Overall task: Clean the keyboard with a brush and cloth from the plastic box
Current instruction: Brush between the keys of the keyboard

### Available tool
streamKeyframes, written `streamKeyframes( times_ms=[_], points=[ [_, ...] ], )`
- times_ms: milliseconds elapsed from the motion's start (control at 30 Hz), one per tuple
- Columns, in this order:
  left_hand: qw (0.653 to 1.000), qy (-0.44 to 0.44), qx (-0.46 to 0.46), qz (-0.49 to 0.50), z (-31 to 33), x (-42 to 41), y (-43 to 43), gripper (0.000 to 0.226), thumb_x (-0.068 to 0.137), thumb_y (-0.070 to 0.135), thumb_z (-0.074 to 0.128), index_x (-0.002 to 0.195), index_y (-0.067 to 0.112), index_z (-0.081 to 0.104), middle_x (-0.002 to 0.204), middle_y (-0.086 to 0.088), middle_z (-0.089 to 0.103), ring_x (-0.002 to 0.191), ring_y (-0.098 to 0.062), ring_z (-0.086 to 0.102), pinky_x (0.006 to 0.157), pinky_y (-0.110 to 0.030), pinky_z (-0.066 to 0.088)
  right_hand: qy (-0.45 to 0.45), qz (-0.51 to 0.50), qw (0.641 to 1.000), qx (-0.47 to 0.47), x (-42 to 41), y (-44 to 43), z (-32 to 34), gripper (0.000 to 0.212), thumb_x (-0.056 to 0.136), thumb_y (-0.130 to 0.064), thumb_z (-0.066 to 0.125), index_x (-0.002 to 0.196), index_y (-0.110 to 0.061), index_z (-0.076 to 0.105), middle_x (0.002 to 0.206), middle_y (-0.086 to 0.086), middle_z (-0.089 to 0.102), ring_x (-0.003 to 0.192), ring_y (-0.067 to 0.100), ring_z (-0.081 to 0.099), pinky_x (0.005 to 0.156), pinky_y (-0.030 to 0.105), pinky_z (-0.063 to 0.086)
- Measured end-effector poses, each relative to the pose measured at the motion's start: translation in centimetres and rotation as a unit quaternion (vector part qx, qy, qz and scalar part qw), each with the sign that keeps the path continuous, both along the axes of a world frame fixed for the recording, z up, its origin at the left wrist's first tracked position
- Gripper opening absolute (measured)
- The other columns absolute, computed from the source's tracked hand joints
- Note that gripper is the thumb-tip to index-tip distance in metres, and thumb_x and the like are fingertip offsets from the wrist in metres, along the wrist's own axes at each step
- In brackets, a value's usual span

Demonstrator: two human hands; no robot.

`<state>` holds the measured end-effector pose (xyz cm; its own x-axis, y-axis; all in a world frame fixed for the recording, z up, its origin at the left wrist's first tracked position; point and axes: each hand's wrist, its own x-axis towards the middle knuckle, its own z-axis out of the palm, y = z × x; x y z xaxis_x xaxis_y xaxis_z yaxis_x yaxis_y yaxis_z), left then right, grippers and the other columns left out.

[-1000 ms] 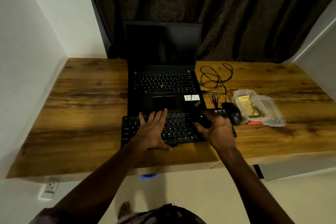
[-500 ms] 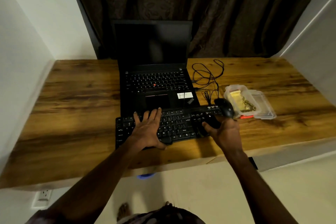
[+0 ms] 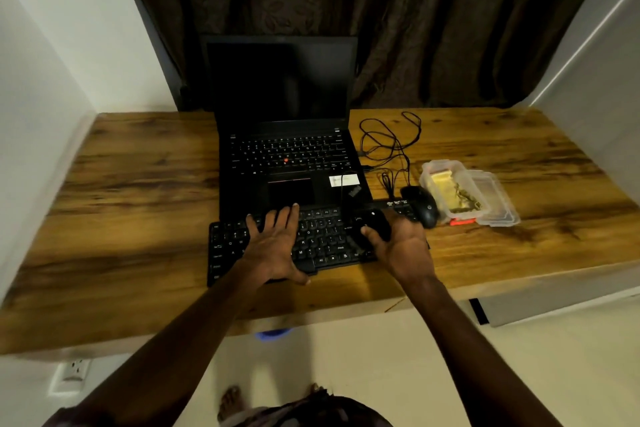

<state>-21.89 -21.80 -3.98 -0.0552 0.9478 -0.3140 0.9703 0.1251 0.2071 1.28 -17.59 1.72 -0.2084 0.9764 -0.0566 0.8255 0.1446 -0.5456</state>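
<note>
A black external keyboard [image 3: 322, 246] lies on the wooden desk in front of the laptop. My left hand [image 3: 277, 246] rests flat on its left-middle keys, fingers spread, holding nothing. Over the keyboard's right part, my right hand [image 3: 401, 246] grips a small black brush [image 3: 375, 224] whose head touches the keys. The clear plastic box [image 3: 433, 168] stands to the right with a yellow cloth [image 3: 446, 189] inside it. Its lid [image 3: 498, 201] lies beside the box.
An open black laptop [image 3: 287, 156] with a dark screen stands behind the keyboard. A black mouse [image 3: 420, 204] sits between keyboard and box, its tangled cable [image 3: 388, 146] behind it. White walls close in on both sides of the desk [image 3: 131, 204].
My right hand slid the brush a little right across the keys, then back left. My left hand stayed flat on the keyboard. The camera view shifted slightly.
</note>
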Motion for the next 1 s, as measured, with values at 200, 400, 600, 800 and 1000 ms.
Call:
streamKeyframes(
  times_ms=[200,400,600,800,1000],
  points=[
    [1.0,-0.001,-0.011,0.014,0.1,0.1,0.1,0.156,0.049,0.069,0.084,0.154,0.019,-0.02,0.164,-0.003,0.0,0.15,-0.03,0.002,0.113,-0.068,-0.003,-0.041,0.131,0.987,-0.081,-1.8,0.6,0.3,0.054,0.096,-0.034,0.064,0.144,-0.033,0.041,0.137,0.011,0.046,0.128,0.027,0.045,0.105,0.041,0.044],
    [0.999,-0.027,0.018,0.013,-0.1,-0.1,-0.2,0.159,0.046,0.072,0.084,0.154,0.021,-0.021,0.162,-0.004,0.004,0.149,-0.031,0.004,0.114,-0.069,-0.002,-0.005,0.178,0.984,-0.028,-4.5,3.9,0.4,0.047,0.096,-0.023,0.064,0.141,-0.024,0.048,0.132,0.01,0.055,0.126,0.025,0.048,0.097,0.032,0.042],
    [0.999,-0.036,0.018,0.015,0.0,-0.2,0.0,0.163,0.042,0.074,0.084,0.154,0.021,-0.023,0.164,-0.003,0.001,0.15,-0.031,0.003,0.113,-0.071,-0.003,0.0,0.224,0.973,0.048,-6.0,5.9,0.1,0.041,0.094,-0.019,0.066,0.133,-0.024,0.053,0.123,0.003,0.062,0.115,0.021,0.055,0.096,0.039,0.052],
    [0.999,-0.025,0.008,0.022,0.1,-0.1,0.0,0.162,0.045,0.069,0.086,0.153,0.021,-0.025,0.165,-0.003,0.0,0.151,-0.031,0.001,0.114,-0.071,-0.001,-0.005,0.295,0.953,-0.065,-3.1,4.9,-0.2,0.044,0.092,-0.032,0.067,0.131,-0.04,0.048,0.125,0.003,0.059,0.116,0.022,0.057,0.096,0.049,0.053],
    [0.999,-0.037,0.01,0.025,0.0,-0.1,0.0,0.163,0.044,0.069,0.086,0.152,0.022,-0.026,0.164,-0.003,0.001,0.15,-0.031,0.001,0.113,-0.071,-0.003,-0.001,0.264,0.96,-0.096,-1.6,4.4,-0.8,0.049,0.092,-0.039,0.066,0.136,-0.046,0.046,0.131,0.004,0.053,0.122,0.021,0.051,0.101,0.045,0.048]
  ],
)
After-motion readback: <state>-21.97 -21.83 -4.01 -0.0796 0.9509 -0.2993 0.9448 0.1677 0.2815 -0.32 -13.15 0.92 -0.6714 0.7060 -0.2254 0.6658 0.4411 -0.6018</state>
